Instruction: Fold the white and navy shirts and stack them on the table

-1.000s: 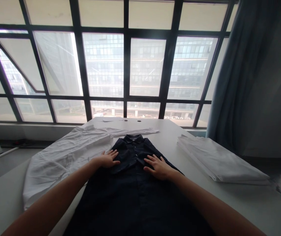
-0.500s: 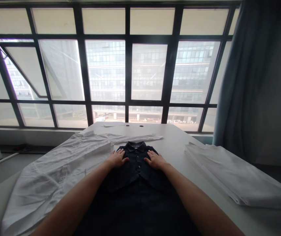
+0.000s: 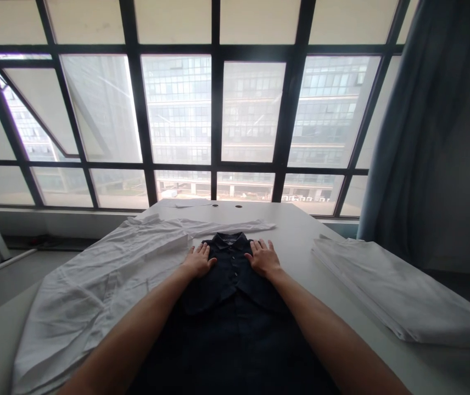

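On the broad, smooth white table (image 3: pixel 296 241), the dark navy button-front cloth shirt (image 3: pixel 230 285) lay between and beneath the hands, its pointed collar (image 3: pixel 240 239) towards twelve o'clock. Well apart, both opened out palm-down: the bare left hand (image 3: pixel 197 261) at its ten-o'clock shoulder, the bare right hand (image 3: pixel 263 258) at two.

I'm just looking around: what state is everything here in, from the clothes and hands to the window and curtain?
Dark shirt: laid out, collar toward the windows
Left hand: open, palm down on the shirt
Right hand: open, palm down on the shirt
White garment: spread out, wrinkled
White cloth: folded in layers
Left window pane: tilted open
Curtain: hanging at the right side
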`<act>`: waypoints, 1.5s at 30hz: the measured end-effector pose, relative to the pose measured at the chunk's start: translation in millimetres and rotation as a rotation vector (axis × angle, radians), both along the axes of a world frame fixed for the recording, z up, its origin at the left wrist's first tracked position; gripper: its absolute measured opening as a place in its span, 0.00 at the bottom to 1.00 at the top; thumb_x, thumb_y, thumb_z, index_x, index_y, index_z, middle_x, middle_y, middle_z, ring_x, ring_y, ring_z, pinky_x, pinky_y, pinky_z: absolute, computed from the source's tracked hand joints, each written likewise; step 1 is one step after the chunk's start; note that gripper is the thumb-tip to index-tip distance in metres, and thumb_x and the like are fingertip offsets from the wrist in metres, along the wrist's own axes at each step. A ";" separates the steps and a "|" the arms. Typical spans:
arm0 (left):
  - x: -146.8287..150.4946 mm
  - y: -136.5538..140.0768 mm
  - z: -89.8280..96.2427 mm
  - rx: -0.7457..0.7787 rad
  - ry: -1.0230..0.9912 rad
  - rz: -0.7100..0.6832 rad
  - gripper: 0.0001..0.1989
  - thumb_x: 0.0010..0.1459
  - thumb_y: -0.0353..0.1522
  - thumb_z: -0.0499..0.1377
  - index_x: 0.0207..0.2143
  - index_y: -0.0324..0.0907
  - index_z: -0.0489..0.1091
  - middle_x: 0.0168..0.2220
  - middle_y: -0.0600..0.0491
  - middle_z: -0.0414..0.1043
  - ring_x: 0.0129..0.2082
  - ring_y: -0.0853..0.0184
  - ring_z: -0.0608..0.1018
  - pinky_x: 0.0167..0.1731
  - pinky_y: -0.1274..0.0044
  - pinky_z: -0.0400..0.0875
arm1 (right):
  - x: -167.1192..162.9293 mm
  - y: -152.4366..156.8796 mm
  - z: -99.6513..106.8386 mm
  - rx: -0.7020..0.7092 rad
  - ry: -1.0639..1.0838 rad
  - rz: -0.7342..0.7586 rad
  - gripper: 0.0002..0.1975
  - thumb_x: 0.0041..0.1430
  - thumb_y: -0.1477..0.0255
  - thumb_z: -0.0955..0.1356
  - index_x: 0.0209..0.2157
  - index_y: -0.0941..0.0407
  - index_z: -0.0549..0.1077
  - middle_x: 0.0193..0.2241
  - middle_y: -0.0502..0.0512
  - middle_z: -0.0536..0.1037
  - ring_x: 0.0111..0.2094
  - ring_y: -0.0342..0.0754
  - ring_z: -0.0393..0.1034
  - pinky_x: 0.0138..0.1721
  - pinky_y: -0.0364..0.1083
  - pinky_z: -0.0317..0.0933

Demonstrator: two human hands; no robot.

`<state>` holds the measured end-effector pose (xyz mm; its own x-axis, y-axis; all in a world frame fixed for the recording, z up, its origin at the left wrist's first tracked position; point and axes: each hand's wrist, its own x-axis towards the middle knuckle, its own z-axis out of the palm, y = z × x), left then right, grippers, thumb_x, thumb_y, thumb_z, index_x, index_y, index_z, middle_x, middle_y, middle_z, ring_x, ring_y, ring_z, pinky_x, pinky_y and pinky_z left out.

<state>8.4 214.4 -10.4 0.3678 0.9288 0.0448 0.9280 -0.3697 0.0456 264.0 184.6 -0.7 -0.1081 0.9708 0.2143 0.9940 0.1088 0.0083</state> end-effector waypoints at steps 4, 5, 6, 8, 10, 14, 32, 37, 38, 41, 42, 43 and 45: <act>-1.2 -43.1 -7.7 0.027 -0.084 -0.150 0.35 0.69 0.48 0.37 0.69 0.37 0.51 0.71 0.44 0.43 0.71 0.57 0.48 0.67 0.63 0.44 | -4.8 -38.3 -6.4 -0.087 0.089 0.099 0.33 0.71 0.55 0.52 0.68 0.60 0.56 0.69 0.61 0.51 0.70 0.56 0.39 0.68 0.59 0.31; -3.2 -53.0 -8.5 0.017 -0.089 -0.155 0.34 0.69 0.48 0.37 0.69 0.37 0.52 0.71 0.45 0.44 0.71 0.57 0.48 0.67 0.63 0.44 | -2.2 -46.8 -6.6 -0.115 0.106 0.088 0.32 0.71 0.55 0.52 0.68 0.59 0.56 0.69 0.60 0.51 0.70 0.55 0.39 0.68 0.59 0.32; -6.2 -62.0 -8.1 0.010 -0.086 -0.145 0.34 0.70 0.47 0.37 0.69 0.37 0.53 0.71 0.45 0.44 0.71 0.57 0.49 0.67 0.62 0.45 | 1.9 -54.8 -5.3 -0.121 0.119 0.062 0.32 0.72 0.56 0.52 0.68 0.59 0.55 0.69 0.60 0.50 0.70 0.54 0.39 0.68 0.59 0.33; -15.7 -77.5 -3.5 0.013 -0.078 -0.086 0.32 0.70 0.44 0.39 0.69 0.36 0.53 0.71 0.44 0.43 0.71 0.57 0.49 0.67 0.61 0.45 | 14.6 -70.1 1.4 -0.081 0.150 -0.019 0.31 0.72 0.57 0.54 0.68 0.60 0.55 0.69 0.62 0.52 0.69 0.54 0.43 0.67 0.58 0.37; -30.8 -91.3 3.6 0.031 -0.068 -0.013 0.31 0.70 0.43 0.41 0.68 0.36 0.53 0.71 0.42 0.44 0.71 0.56 0.50 0.66 0.60 0.45 | 32.2 -86.2 10.2 -0.035 0.181 -0.097 0.31 0.71 0.58 0.57 0.67 0.63 0.58 0.67 0.66 0.57 0.67 0.56 0.51 0.66 0.56 0.45; -71.6 -118.3 16.2 0.059 -0.061 0.130 0.28 0.66 0.44 0.48 0.61 0.35 0.64 0.64 0.38 0.61 0.65 0.52 0.64 0.61 0.64 0.58 | 73.9 -123.9 21.2 -0.142 0.232 -0.236 0.28 0.65 0.60 0.65 0.57 0.67 0.69 0.56 0.73 0.70 0.58 0.62 0.65 0.54 0.52 0.62; -122.0 -192.4 53.4 -0.795 -0.387 0.248 0.27 0.34 0.51 0.72 0.25 0.40 0.66 0.19 0.53 0.69 0.20 0.67 0.74 0.19 0.78 0.72 | 120.7 -199.9 29.0 -0.713 0.804 -0.127 0.23 0.46 0.54 0.77 0.28 0.58 0.70 0.17 0.49 0.69 0.16 0.40 0.62 0.12 0.36 0.51; -128.6 -196.1 52.0 -1.017 -0.322 0.156 0.24 0.33 0.47 0.73 0.23 0.39 0.69 0.21 0.48 0.73 0.22 0.64 0.76 0.21 0.76 0.73 | 134.3 -211.6 38.3 -0.913 0.845 0.019 0.28 0.40 0.52 0.79 0.33 0.58 0.70 0.23 0.52 0.75 0.21 0.45 0.71 0.15 0.36 0.57; -127.7 -197.0 52.8 -1.011 -0.332 0.157 0.24 0.34 0.47 0.73 0.23 0.40 0.69 0.20 0.48 0.73 0.21 0.64 0.76 0.21 0.76 0.73 | 133.9 -213.3 39.6 -0.937 0.854 0.049 0.29 0.40 0.52 0.79 0.33 0.58 0.70 0.24 0.53 0.75 0.22 0.45 0.72 0.16 0.36 0.58; -123.6 -201.8 61.0 -0.930 -0.378 0.169 0.21 0.43 0.46 0.70 0.23 0.39 0.69 0.17 0.50 0.71 0.18 0.65 0.74 0.18 0.78 0.69 | 129.4 -215.5 43.5 -0.948 0.891 0.097 0.29 0.42 0.51 0.78 0.34 0.60 0.71 0.20 0.51 0.74 0.19 0.42 0.69 0.16 0.37 0.59; -122.5 -204.3 65.5 -0.916 -0.394 0.168 0.20 0.47 0.46 0.68 0.23 0.39 0.69 0.17 0.51 0.70 0.18 0.66 0.74 0.17 0.80 0.67 | 127.6 -215.9 45.3 -0.922 0.919 0.103 0.28 0.42 0.52 0.77 0.34 0.60 0.71 0.18 0.50 0.72 0.17 0.41 0.66 0.16 0.37 0.59; -121.8 -207.3 70.6 -0.919 -0.411 0.161 0.19 0.51 0.45 0.65 0.23 0.38 0.69 0.16 0.52 0.70 0.18 0.66 0.74 0.17 0.81 0.66 | 126.1 -216.3 47.4 -0.879 0.955 0.106 0.28 0.43 0.53 0.77 0.35 0.61 0.71 0.18 0.48 0.71 0.15 0.39 0.64 0.14 0.36 0.57; -121.1 -214.5 81.3 -0.964 -0.434 0.132 0.18 0.58 0.42 0.61 0.24 0.37 0.69 0.16 0.52 0.70 0.19 0.67 0.75 0.18 0.82 0.64 | 123.1 -218.1 52.4 -0.791 1.026 0.112 0.26 0.44 0.56 0.77 0.36 0.61 0.71 0.18 0.46 0.69 0.14 0.37 0.60 0.13 0.35 0.53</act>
